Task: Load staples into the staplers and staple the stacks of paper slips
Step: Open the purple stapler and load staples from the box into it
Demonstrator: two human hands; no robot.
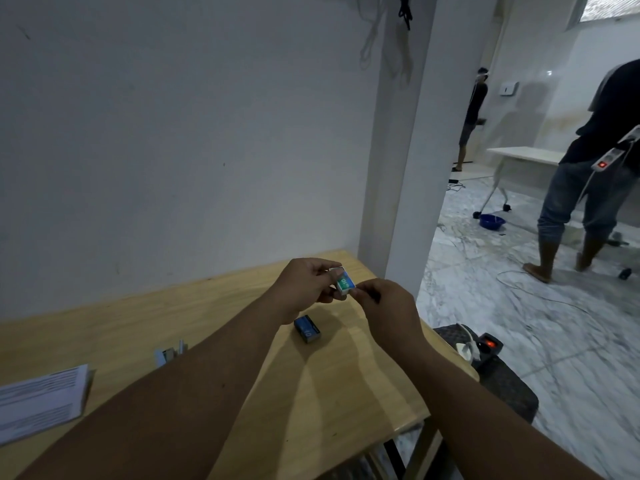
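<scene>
- The left hand (308, 284) pinches a small staple box (343, 280) between thumb and fingers, holding it up over the far right part of the table (242, 306).
- The right hand (384, 299) has its fingertips pressed together at the near end of the box, seemingly on its flap or inner tray; whether they grip something is hidden by the knuckles.
- The box looks like thin card: light, easy to crush, so a soft pinch on its long sides should serve, with the end left free to slide open.
- The staples inside, I judge, are brittle strips that snap or scatter if tipped; better to take a strip by its sides and keep it level.
- Below the hands a blue box (307, 329) lies flat on the table, apart from everything else.
- Nearer and to the left, a stapler (169, 353) shows only partly behind the left forearm; I cannot tell if it is open.
- At the left edge lies a stack of slips (41, 400), well apart from the boxes and not yet stapled as far as I can see.
- Nothing blocks the way between hands and stapler except the left forearm itself.
- Two other people (588, 161) stand on the floor to the right, well away.
</scene>
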